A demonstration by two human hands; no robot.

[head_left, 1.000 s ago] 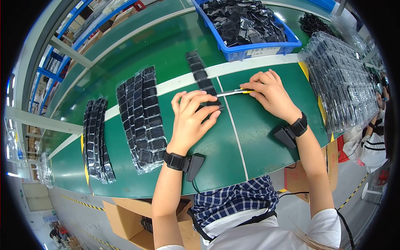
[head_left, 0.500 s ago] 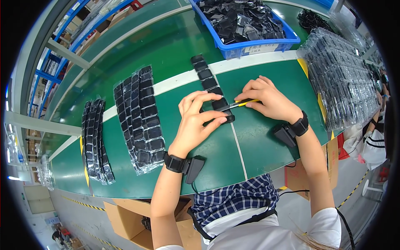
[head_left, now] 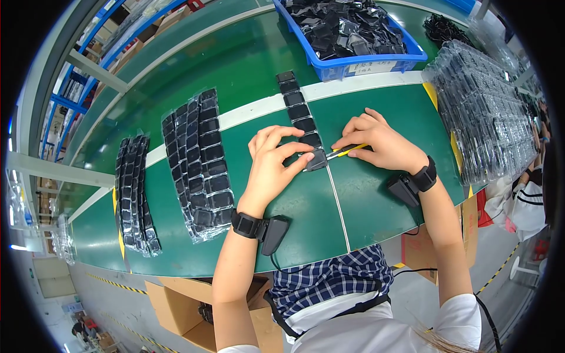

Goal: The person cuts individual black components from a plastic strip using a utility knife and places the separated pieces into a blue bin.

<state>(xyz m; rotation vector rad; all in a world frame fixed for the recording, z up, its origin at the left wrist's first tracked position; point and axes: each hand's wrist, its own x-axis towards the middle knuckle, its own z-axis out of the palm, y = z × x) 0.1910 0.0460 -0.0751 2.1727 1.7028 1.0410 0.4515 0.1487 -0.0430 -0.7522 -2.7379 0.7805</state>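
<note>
A strip of black square pieces (head_left: pixel 298 112) in clear film lies lengthwise on the green table, running away from me between my hands. My left hand (head_left: pixel 273 156) pinches the strip's near part at its left edge, thumb on the nearest square and index finger farther up. In my right hand (head_left: pixel 379 141) is a slim yellow-and-black tool (head_left: pixel 351 150) with a thin metal tip. The tip meets the right edge of the nearest square; its exact kind is too small to make out.
Left of my hands lie a wide stack of similar strips (head_left: pixel 200 165) and a narrower stack (head_left: pixel 134 194). A blue bin (head_left: pixel 365 63) heaped with black pieces stands at the far side. Stacked clear plastic trays (head_left: pixel 482 112) rise at the right, with black cables (head_left: pixel 444 29) behind.
The tool's metal tip has drawn back rightward from across the strip to its right edge. My left thumb and fingers have shifted slightly left. The nearest square now shows more fully.
</note>
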